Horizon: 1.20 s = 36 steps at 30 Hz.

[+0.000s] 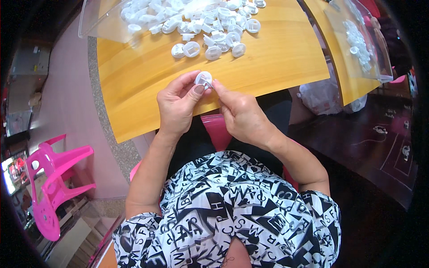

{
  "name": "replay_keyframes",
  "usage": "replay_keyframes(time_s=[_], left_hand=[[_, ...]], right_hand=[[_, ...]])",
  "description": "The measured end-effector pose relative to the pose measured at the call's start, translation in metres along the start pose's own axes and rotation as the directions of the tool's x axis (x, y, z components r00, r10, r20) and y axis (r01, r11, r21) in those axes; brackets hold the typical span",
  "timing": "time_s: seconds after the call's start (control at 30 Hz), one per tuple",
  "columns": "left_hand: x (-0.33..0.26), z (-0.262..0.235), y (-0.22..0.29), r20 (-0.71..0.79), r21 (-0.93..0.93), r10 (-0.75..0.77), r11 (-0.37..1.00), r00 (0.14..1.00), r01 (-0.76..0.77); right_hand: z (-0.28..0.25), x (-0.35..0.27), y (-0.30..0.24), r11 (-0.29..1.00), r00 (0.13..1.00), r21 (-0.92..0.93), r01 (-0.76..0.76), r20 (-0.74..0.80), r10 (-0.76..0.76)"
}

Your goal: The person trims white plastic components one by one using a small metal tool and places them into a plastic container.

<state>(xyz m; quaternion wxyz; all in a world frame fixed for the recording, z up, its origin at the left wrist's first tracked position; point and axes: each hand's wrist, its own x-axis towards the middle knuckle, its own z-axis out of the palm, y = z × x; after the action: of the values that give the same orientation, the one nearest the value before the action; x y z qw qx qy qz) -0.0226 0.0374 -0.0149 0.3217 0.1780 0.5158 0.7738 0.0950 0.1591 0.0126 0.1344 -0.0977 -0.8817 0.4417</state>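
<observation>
Both hands meet just over the near edge of the bench point(268, 62), pinching one small white plastic cap point(203, 79) between them. Left hand point(178, 105) has it clamped between thumb and forefinger, right hand point(241, 111) has its fingertips closed on the cap's right edge, looks like it's working at a little piece there, though I can't make out exactly what. Rest of the caps sit in a loose pile point(210, 27) further back on the bench, spilling out of a clear plastic tray point(103, 24), well apart from the hands. My take: keep the left grip firm and steady, let the right fingertips do the fine work, and hold the cap over the bench so that if it slips it lands there, not on the lap.
</observation>
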Motion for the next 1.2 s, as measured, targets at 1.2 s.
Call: replay_keyframes(time_s=[1.2], left_hand=[[0.003,-0.009,0.002,0.169,-0.154,-0.128,0.976,0.977,0.155]], right_hand=[[-0.044,-0.005,-0.033,0.772,0.981,-0.623,0.129,0.194,-0.008]])
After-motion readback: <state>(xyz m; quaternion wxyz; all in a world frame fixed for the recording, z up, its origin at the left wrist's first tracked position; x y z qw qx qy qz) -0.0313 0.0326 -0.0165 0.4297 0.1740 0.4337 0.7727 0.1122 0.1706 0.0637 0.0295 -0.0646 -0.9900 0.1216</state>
